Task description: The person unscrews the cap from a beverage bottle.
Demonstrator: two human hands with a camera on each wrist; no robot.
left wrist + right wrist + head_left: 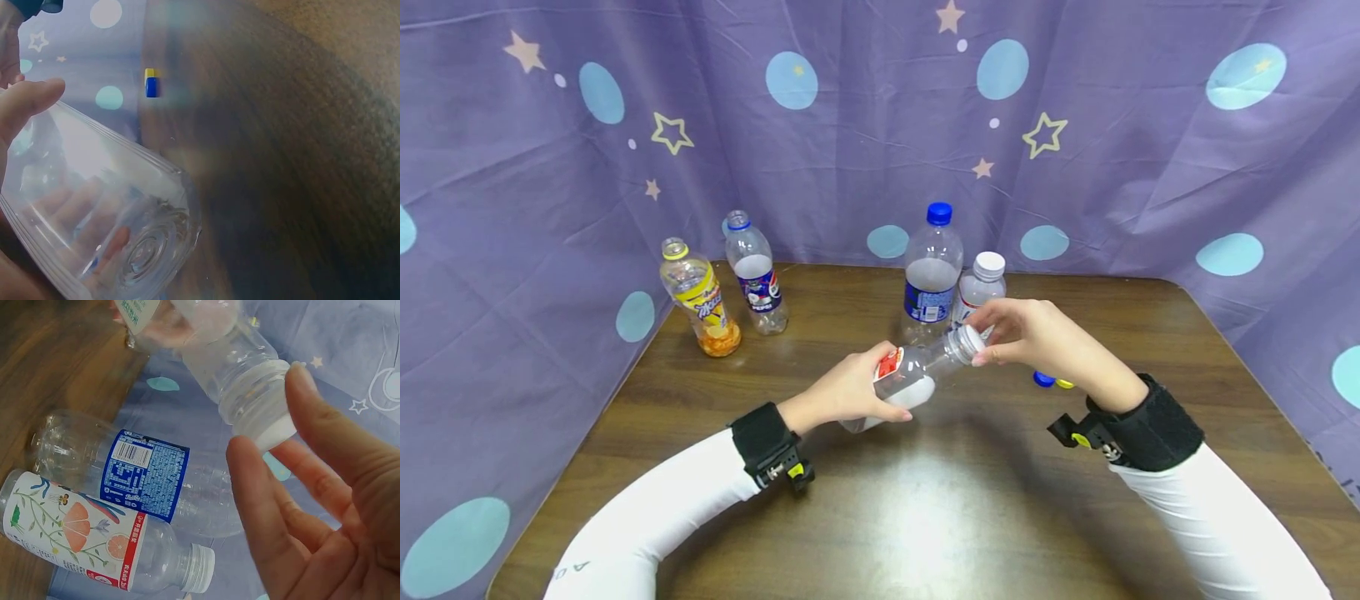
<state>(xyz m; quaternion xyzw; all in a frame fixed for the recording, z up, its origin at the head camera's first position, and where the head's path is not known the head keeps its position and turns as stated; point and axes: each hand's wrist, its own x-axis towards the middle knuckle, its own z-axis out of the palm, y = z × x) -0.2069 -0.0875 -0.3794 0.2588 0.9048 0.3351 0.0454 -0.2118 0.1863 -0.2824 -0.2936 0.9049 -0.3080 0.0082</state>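
The head view looks forward and down from 6 o'clock over the table (775, 533), widest and farthest off, curtain (880, 158) at 12. The left wrist view sits close to the tilted bottle (125, 165), at its 8 o'clock, table toward 3. The right wrist view closely faces the white cap (278, 432), near 1 o'clock, and shares the blue-labelled bottle (147, 475) with the head view.

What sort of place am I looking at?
Probably a staged tabletop workspace: a brown wood-grain table, a purple star-patterned fabric curtain behind it, and black wrist straps carrying small devices.
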